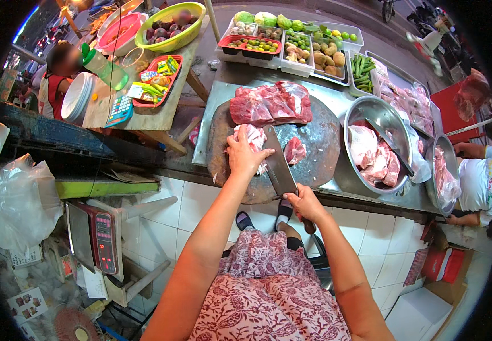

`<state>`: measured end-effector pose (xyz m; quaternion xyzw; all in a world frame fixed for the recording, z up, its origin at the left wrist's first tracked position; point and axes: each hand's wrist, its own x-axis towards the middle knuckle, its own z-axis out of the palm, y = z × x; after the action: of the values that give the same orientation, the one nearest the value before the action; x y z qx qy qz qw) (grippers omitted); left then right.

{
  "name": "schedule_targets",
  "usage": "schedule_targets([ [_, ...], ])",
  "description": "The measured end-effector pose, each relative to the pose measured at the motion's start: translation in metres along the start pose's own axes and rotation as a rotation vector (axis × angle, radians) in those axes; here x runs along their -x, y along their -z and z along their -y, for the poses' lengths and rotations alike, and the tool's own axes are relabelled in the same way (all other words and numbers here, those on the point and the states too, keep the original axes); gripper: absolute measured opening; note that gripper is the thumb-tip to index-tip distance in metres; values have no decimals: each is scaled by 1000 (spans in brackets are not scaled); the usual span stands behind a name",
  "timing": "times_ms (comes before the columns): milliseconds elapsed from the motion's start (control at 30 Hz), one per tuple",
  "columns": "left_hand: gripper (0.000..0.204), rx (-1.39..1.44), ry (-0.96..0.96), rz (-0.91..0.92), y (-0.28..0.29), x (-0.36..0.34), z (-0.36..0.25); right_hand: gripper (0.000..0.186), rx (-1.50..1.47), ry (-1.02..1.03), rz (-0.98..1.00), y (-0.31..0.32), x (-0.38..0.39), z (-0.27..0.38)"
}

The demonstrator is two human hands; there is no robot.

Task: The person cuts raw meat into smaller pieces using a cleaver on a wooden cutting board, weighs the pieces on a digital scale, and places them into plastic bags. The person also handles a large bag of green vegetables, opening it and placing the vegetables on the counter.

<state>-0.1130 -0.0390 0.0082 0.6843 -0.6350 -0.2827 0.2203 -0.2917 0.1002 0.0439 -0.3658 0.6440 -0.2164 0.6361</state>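
Cutting meat: the pale piece (255, 137) lies on the left part of the round board (327, 145), half covered by the left hand (245, 152).
Hold: fingers spread over that piece, pinning it; the thumb stretches to the blade, so tucking it back would be safer.
Cleaver (280, 168): right beside the piece, its far end near the slab (271, 103); I cannot tell whether its edge is in the meat.
Handle: closed in the right hand (304, 204); a firm wrist and upright blade should give even slices.
Chunk (295, 151): right of the blade, best kept clear of the stroke.
Bowl (352, 166): right of the board, with meat and a knife (392, 146) inside.
Table (221, 90): steel, under board and bowl.
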Motion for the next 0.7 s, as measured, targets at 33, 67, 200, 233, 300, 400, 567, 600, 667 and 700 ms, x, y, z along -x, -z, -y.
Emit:
schedule_targets([
  [33,109,33,-4,-21,-1,2,1,14,-28,-19,-14,-6,1,-2],
  [67,106,59,-6,-49,-2,4,3,13,-68,4,-1,-11,2,-5],
  [200,90,211,-9,-85,-7,6,12,12,-37,-2,24,-18,3,-12],
  [233,85,220,-6,-124,-8,7,13,11,-22,66,-16,-19,5,-13],
  [300,81,215,0,-238,-5,9,11,9,-48,18,-20,-16,7,-10],
  [400,80,311,-11,-343,11,9,7,7,16,171,29,-20,-1,5],
  [567,76,490,-66,-557,69,13,29,8,142,238,92,-53,-8,45],
  [600,75,515,-80,-595,85,12,41,7,179,305,127,-67,-14,54],
  [667,73,474,-244,-745,118,2,74,8,222,393,196,-98,-26,68],
  [700,72,432,-425,-856,130,-7,89,10,232,399,199,-114,-34,73],
])
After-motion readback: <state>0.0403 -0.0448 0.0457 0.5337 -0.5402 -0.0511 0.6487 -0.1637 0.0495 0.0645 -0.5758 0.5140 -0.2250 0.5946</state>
